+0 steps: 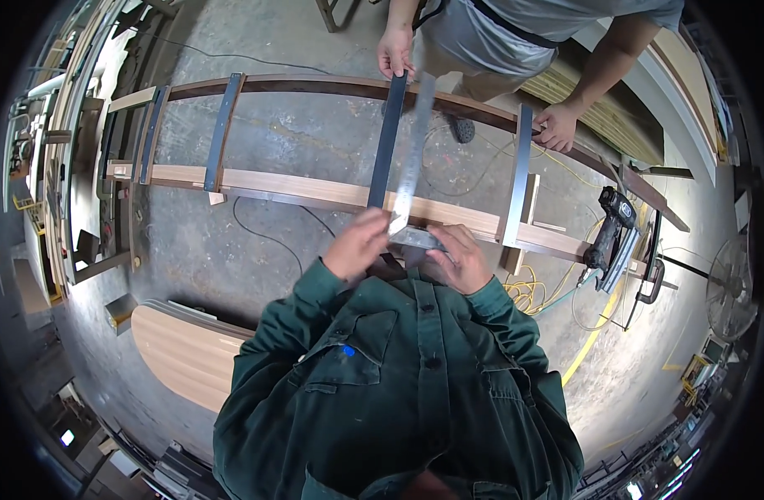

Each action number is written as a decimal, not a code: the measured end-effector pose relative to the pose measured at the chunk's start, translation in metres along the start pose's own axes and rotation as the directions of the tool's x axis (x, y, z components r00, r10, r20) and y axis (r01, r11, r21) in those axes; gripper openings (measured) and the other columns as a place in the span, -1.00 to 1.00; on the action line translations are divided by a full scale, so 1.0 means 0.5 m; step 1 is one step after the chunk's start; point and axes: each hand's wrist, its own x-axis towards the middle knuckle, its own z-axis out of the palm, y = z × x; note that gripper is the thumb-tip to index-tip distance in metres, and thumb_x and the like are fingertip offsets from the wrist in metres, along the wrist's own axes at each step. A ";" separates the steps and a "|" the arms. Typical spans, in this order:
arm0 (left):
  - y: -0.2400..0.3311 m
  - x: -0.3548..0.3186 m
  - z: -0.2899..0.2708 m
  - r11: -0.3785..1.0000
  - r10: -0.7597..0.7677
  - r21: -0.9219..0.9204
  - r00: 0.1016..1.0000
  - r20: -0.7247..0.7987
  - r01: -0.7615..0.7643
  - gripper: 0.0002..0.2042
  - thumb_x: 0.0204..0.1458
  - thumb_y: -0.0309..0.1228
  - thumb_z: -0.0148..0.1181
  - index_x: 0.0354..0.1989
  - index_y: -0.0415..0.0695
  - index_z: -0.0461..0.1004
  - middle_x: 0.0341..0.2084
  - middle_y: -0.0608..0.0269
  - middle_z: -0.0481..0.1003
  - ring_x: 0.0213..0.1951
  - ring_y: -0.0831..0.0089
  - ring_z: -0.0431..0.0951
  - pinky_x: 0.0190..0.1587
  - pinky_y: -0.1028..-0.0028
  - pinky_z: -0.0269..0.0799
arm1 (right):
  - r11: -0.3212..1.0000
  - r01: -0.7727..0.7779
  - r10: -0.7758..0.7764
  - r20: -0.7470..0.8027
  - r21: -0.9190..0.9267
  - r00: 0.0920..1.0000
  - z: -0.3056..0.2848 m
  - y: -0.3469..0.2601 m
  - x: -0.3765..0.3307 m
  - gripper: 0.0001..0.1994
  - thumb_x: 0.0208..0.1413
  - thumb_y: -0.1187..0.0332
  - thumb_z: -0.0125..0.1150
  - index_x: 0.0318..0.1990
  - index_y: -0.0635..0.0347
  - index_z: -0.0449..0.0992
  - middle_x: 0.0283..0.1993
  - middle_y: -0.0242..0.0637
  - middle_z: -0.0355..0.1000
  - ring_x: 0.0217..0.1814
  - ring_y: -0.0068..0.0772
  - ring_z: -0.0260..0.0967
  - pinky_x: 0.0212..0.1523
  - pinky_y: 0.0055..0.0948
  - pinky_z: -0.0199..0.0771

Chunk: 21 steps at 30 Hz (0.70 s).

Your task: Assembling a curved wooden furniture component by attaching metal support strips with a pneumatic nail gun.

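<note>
A metal try square [409, 179] lies over the frame, its long blade pointing away beside a dark crosspiece [387, 142]. My right hand [459, 257] is closed round the square's short grey stock. Bent and smeared by motion, my left hand [359, 243] is by the near end of the crosspiece and the square's corner; whether it grips anything is unclear. Beneath runs the near wooden rail [299, 189] of a long ladder-like frame. Across from me, a co-worker's hand [395, 53] pinches the crosspiece's far end, and the other hand [556, 127] rests at the far rail [315, 86].
More crosspieces [224, 133] span the rails, one [518, 179] to the right. A black nail gun [613, 229] with a hose stands at the right end near a clamp [654, 279]. Curved wooden panels [182, 354] are at lower left. A yellow hose [528, 292] coils on the floor.
</note>
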 end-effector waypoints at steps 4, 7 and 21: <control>-0.056 0.084 -0.095 0.957 -0.112 0.228 0.955 -0.273 0.177 -0.57 0.10 -0.29 0.13 0.13 -0.17 0.34 -0.09 0.01 0.43 -0.05 0.09 0.45 -0.02 0.32 0.38 | 0.972 -0.087 0.068 -0.096 -0.216 0.993 0.034 0.058 -0.045 -0.60 -0.11 0.45 0.31 -0.04 0.28 0.49 -0.12 -0.13 0.39 -0.07 -0.06 0.33 -0.06 -0.23 0.37; -0.144 0.154 -0.107 0.946 -0.271 0.161 0.958 -0.091 0.283 -0.35 0.13 -0.07 0.11 0.29 -0.21 0.15 0.00 0.00 0.45 -0.06 0.15 0.49 0.07 0.39 0.35 | 0.920 -0.071 0.068 -0.022 -0.386 0.997 0.045 0.062 -0.036 -0.58 -0.16 0.41 0.33 -0.05 0.24 0.50 -0.16 -0.20 0.37 -0.09 -0.12 0.31 -0.09 -0.23 0.34; -0.173 0.223 -0.086 0.765 -0.439 -0.387 0.857 0.270 0.515 -0.44 0.16 -0.32 0.15 0.29 -0.23 0.13 -0.18 0.25 0.51 -0.18 0.57 0.47 -0.06 0.52 0.39 | 0.910 -0.018 -0.004 -0.054 -0.413 0.999 0.084 0.067 -0.008 -0.59 -0.21 0.40 0.33 -0.09 0.19 0.53 -0.22 -0.30 0.34 -0.11 -0.22 0.29 -0.09 -0.24 0.28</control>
